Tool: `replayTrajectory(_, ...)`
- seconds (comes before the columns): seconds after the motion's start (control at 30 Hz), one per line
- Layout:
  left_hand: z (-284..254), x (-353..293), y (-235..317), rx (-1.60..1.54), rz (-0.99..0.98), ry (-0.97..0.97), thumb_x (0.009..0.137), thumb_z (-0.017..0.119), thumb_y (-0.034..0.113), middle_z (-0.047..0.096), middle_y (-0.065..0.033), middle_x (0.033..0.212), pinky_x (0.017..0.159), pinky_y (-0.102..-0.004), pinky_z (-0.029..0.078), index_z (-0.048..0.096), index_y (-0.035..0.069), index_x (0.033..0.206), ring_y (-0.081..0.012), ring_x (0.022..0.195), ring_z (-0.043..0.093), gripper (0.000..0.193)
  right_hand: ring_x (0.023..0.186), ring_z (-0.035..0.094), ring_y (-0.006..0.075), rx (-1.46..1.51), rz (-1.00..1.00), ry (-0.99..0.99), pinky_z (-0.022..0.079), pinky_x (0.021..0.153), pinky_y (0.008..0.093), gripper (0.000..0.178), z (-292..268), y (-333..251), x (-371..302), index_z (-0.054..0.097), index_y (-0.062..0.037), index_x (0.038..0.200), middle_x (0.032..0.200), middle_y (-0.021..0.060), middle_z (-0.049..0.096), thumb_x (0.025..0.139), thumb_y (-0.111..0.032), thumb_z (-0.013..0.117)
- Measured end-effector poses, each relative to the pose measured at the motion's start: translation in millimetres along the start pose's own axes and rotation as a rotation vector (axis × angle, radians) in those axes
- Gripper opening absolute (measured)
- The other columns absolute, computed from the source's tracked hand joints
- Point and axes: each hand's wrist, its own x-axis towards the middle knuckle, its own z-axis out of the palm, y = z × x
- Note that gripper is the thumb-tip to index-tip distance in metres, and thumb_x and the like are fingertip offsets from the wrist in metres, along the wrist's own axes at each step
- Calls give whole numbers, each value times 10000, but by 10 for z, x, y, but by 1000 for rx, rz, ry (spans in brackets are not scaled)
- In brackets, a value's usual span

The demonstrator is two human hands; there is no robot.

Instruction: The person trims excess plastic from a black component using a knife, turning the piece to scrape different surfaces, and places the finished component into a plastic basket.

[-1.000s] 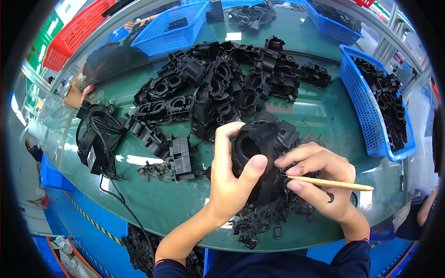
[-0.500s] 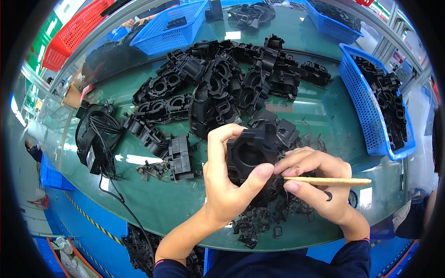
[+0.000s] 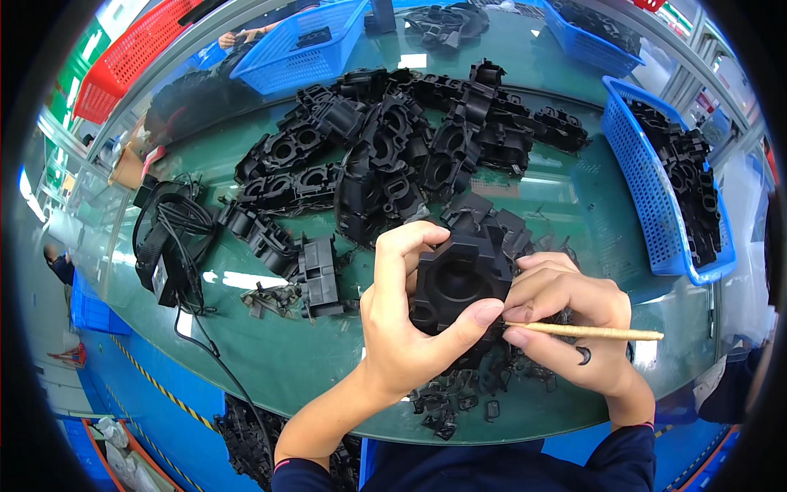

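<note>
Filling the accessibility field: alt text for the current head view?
The left hand holds a black part; the right hand holds a tan-handled tool beside it, over a green tabletop. Beyond lies a heap of black parts; a blue basket at right holds more.

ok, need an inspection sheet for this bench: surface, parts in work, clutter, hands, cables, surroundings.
Surface: green table, glossy, with light reflections.
Job's things: black plastic part, round recess facing the camera; tan stick, tip hard to make out.
Clutter: pile of black parts beyond the hands; small black scraps near the table's front edge.
Hands: left hand grips the part; right hand pinches the stick beside it.
Cables: black cable coiled at left, one strand over the table edge.
Surroundings: blue basket of black parts at right; red basket upper left; striped floor tape.
</note>
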Motion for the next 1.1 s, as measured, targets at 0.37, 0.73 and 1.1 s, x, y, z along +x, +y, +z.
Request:
replayTrajectory(0.37, 30, -1, 72, -246, -243, -6, 758, 733, 154, 613, -97, 893, 668, -215, 482, 398, -2, 1113, -101, 771, 602, 513, 708, 602, 178, -368, -324, 52, 421, 873, 425, 177, 111, 98, -25, 591, -53, 782, 810, 42, 629, 653, -68, 710)
replayTrajectory(0.73, 61, -10, 98, -360, -256, 40, 790, 699, 164, 605, -83, 877, 706, -220, 461, 383, -2, 1119, -90, 797, 568, 486, 678, 610, 182, -624, -387, 334, 355, 888, 430, 180, 170, 10, -113, 583, -31, 797, 831, 78, 651, 655, 6, 687)
replayTrajectory(1.1, 56, 8, 69, -359, -254, 113, 810, 674, 232, 577, -75, 917, 768, -246, 444, 403, 11, 1145, -102, 833, 540, 484, 834, 661, 192, 158, 168, 150, 387, 937, 412, 126, 45, -27, -42, 586, -37, 850, 883, 114, 687, 771, -53, 684)
